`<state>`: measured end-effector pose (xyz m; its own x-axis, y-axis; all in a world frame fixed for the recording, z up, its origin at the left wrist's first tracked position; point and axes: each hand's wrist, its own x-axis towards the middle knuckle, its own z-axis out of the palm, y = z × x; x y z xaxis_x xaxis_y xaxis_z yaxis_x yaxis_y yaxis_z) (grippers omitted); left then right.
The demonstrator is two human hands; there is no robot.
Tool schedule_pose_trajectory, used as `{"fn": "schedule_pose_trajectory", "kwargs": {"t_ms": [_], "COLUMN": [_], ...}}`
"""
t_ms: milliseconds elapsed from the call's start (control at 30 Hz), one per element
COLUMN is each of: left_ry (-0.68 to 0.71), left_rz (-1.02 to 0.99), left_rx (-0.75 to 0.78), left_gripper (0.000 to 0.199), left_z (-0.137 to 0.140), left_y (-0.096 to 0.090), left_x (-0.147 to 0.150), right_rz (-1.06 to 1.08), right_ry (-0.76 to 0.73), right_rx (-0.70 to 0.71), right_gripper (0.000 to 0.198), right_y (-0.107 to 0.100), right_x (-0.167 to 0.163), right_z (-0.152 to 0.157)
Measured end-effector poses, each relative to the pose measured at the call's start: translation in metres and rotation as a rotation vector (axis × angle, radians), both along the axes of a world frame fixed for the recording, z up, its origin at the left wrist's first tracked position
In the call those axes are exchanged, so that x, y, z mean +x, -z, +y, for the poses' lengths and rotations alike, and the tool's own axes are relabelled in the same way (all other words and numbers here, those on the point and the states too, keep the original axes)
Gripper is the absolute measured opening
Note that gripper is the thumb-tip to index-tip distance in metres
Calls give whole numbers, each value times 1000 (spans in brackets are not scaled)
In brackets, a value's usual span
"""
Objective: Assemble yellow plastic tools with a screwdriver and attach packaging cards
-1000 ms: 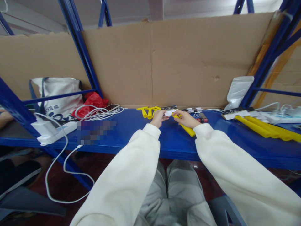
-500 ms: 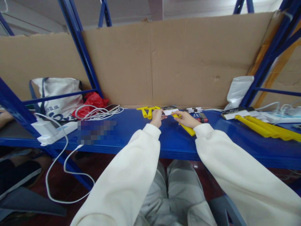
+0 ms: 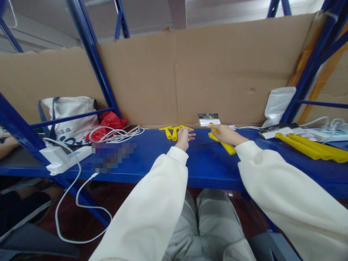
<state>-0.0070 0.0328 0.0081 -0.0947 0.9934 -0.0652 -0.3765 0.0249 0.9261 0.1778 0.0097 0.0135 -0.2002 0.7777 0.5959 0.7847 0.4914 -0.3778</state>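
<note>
My right hand (image 3: 224,134) is closed around a yellow tube-like handle (image 3: 228,148), which points down toward the table's front edge. A black-and-white printed card (image 3: 208,119) stands up just beyond those fingers; whether it is joined to the handle I cannot tell. Under the hand, a thin dark rod (image 3: 210,143) lies on the table. My left hand (image 3: 185,138) is apart from the right, its fingers loosely spread with nothing seen in them. Right beside it lie yellow T-shaped pieces (image 3: 174,135), one partly behind the fingers.
On the blue table (image 3: 152,159), more yellow tubes (image 3: 304,146) and printed cards (image 3: 274,131) lie at right, near a white plastic bag (image 3: 280,105). Coiled white cable (image 3: 119,133), a power strip (image 3: 67,159) and a cloth bag (image 3: 73,112) are left. Cardboard (image 3: 217,69) stands behind.
My left hand has let go of the printed card and moved slightly away from it. My right hand has shifted right with the yellow handle, and the card now stands more upright, further right.
</note>
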Motion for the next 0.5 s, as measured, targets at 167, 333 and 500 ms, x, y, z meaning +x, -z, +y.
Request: {"fn": "schedule_pose_trajectory", "kwargs": {"t_ms": [167,333,500], "left_ry": [20,12,14], "left_rz": [46,107,134], "left_rx": [-17,-14,-2], "left_gripper": [12,13,15], "left_z": [-3,-6,-6], "left_y": [0,-2,0], "left_x": [0,0,1], "right_rz": [-127,-285,-310], "right_ry": [314,643,853], "right_rx": [-29,-178,-248], "right_gripper": [32,47,48], "right_y": [-32,-63,-62], "right_x": [49,116,203], "right_z": [-12,-29,-28]}}
